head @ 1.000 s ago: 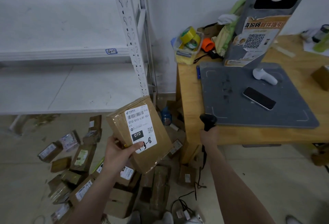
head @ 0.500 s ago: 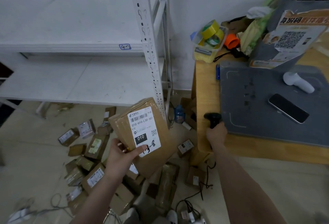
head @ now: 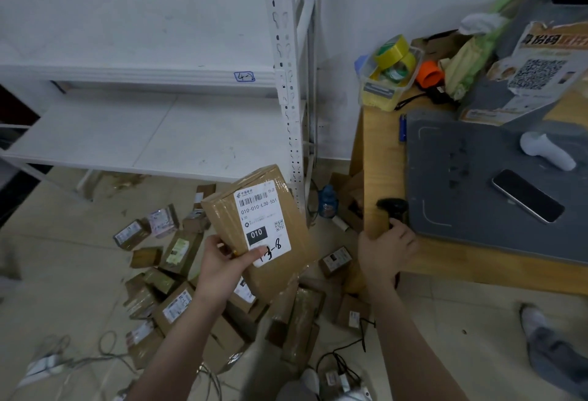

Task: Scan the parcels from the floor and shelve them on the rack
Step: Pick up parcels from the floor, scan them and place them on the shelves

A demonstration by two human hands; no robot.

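Your left grip (head: 222, 270) pinches the lower corner of a brown parcel (head: 222, 209), thumb on its white label. It is held tilted above the floor parcels (head: 165, 273), in front of the rack (head: 143, 136). Your right grip (head: 385, 251) curls round a black handle, seemingly a scanner (head: 393, 208), at the desk (head: 378, 162) corner.

Labelled parcel (head: 262, 225) in left hand (head: 222, 268), black scanner (head: 393, 208) in right hand (head: 385, 251)
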